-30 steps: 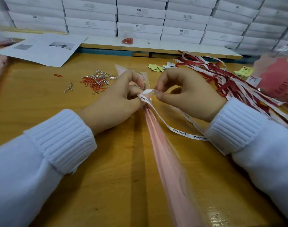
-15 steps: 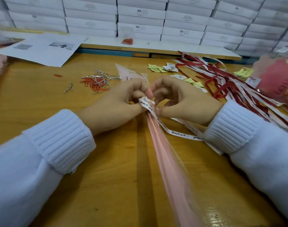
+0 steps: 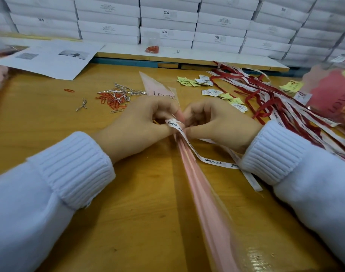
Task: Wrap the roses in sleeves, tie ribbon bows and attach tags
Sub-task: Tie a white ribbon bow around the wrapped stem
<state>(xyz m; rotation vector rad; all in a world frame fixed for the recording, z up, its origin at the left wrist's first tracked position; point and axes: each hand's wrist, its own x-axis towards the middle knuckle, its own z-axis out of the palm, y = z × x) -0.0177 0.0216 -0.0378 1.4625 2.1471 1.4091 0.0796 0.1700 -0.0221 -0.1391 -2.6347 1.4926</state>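
Head view: two hands tying a ribbon at the neck of a pink sleeve.
The left hand (image 3: pixel 140 124) and right hand (image 3: pixel 216 124) meet mid-counter (image 3: pixel 128 213), the fingers (image 3: pixel 163 107) of both curled tight and pinching the white printed ribbon (image 3: pixel 210 160) where it crosses the sleeve (image 3: pixel 203 203). The ribbon's tails trail toward the right cuff. The sleeve lies flat, running toward the camera. Paper clips (image 3: pixel 114 98) lie behind the left hand, tags (image 3: pixel 212 92) and loose ribbons (image 3: pixel 285 107) behind the right.
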